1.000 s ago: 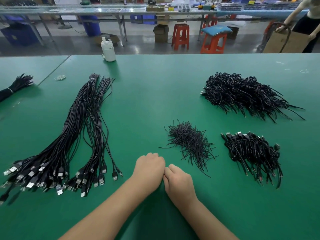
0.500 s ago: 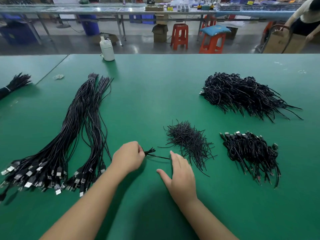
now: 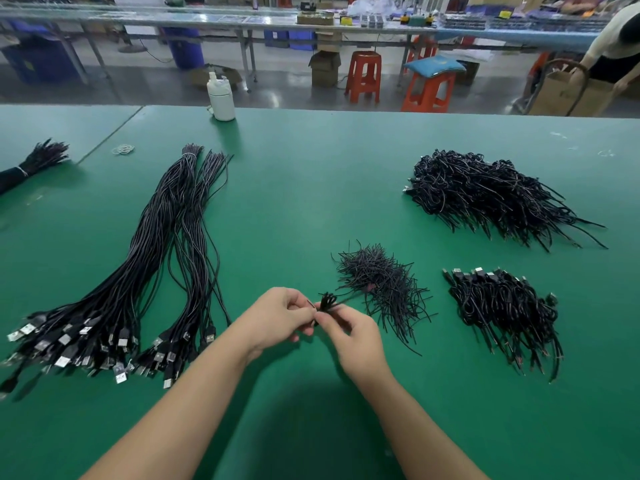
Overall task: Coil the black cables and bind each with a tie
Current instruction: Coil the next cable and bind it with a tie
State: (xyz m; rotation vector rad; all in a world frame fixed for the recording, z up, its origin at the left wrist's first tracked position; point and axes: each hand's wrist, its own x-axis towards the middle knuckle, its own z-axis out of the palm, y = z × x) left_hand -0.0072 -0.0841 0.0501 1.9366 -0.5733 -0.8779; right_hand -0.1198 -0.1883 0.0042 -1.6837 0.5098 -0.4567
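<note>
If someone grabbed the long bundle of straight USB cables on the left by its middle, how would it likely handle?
The long bundle would probably sag at both ends: the strands already curve and splay loosely over the table. The plug end looks heavier, so it likely droops more. Only the far tip seems banded, so strands might slip apart.

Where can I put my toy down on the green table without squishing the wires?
Bare green lies between the long cables and the big coil pile, below the white bottle. It is crowded around the ties, the small coil pile and both hands.
</note>
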